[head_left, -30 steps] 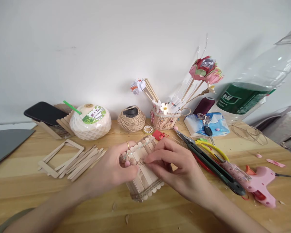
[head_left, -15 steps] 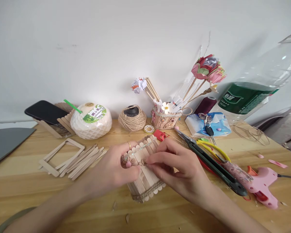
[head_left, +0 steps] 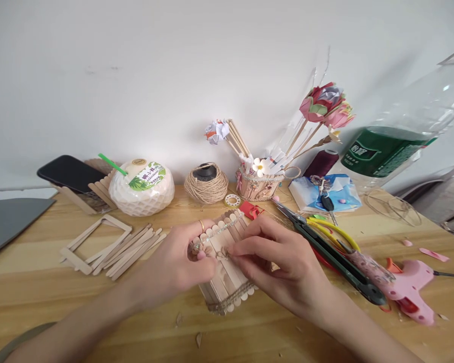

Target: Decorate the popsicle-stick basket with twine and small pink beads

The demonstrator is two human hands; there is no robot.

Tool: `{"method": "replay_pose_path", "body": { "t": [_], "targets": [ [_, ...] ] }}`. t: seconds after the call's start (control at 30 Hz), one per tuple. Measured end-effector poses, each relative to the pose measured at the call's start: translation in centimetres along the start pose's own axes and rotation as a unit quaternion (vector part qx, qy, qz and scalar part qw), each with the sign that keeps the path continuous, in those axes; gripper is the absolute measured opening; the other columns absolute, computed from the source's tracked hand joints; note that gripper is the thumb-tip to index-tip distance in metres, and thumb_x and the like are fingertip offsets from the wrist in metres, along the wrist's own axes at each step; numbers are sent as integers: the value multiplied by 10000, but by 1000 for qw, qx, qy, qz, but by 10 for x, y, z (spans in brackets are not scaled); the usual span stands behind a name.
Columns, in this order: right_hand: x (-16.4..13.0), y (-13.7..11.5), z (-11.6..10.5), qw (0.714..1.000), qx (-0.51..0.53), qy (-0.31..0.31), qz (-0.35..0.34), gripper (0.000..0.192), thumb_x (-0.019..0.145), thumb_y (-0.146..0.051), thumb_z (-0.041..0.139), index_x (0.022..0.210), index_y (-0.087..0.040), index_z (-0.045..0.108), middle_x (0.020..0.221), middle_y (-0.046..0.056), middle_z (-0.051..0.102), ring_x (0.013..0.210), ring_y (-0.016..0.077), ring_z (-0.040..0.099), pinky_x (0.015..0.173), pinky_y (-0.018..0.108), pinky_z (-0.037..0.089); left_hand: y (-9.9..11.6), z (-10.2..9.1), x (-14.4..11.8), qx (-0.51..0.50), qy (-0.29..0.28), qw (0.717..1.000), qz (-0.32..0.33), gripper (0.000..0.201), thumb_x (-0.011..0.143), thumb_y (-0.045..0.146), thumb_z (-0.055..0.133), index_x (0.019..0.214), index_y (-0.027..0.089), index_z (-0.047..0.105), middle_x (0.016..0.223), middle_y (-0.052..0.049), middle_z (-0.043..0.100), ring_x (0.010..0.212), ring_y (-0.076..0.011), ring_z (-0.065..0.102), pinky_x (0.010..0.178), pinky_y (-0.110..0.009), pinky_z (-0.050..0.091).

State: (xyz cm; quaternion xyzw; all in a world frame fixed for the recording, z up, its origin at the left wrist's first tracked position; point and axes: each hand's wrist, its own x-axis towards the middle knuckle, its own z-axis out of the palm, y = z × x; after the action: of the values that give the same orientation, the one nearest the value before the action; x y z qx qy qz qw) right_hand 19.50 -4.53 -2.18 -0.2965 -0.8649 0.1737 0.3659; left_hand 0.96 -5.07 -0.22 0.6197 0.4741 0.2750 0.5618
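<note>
A small box of popsicle sticks (head_left: 227,277) lies tilted on the table between my hands, with twine round its lower end and a shiny trim along its upper end. My left hand (head_left: 187,252) grips its left side, thumb on the face near a pink ball (head_left: 201,255). At the middle of that face, my right hand (head_left: 276,254) pinches a small twine bow (head_left: 222,253) between thumb and forefinger; the fingers partly cover it.
Loose popsicle sticks (head_left: 136,252) and a stick frame (head_left: 96,242) lie left. Behind stand a coconut (head_left: 142,189), a twine ball (head_left: 206,184) and a decorated flower holder (head_left: 259,184). A utility knife (head_left: 336,257) and pink glue gun (head_left: 408,290) lie right.
Almost nothing differs. Both hands stay on the stick box, the right fingertips still at the twine bow; the view has shifted very slightly.
</note>
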Motion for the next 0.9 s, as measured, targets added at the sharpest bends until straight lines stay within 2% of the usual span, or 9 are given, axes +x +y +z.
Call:
{"method": "replay_pose_path", "body": {
  "t": [0.3,0.47,0.57,0.9],
  "targets": [
    [-2,-6,2,999,-31,13,12,125,833,-142,503,823,-178,623,794,49,567,678,126,500,529,234,413,-5,0,1,-11,0,1000,10,181,635,187,485,810,187,526,606,69,388,549,-101,320,496,-223,257],
    [1,-10,3,992,70,23,99,83,811,-149,538,820,-172,617,736,14,531,582,95,478,496,221,405,-6,-2,2,-2,-5,1000,18,142,683,203,470,809,178,530,636,54,415,588,-116,363,523,-235,284],
    [3,-11,4,984,104,38,138,53,793,-149,558,755,-173,587,693,-7,499,538,82,450,458,209,376,-6,-2,1,5,-1,999,32,102,688,217,464,767,177,513,638,50,412,594,-118,366,526,-238,288],
    [3,-12,10,985,90,48,141,116,777,-114,546,680,-177,543,683,-17,473,546,78,441,453,201,357,0,2,-1,39,22,999,23,73,661,240,444,707,190,472,602,54,371,570,-116,336,501,-229,270]
  ]
}}
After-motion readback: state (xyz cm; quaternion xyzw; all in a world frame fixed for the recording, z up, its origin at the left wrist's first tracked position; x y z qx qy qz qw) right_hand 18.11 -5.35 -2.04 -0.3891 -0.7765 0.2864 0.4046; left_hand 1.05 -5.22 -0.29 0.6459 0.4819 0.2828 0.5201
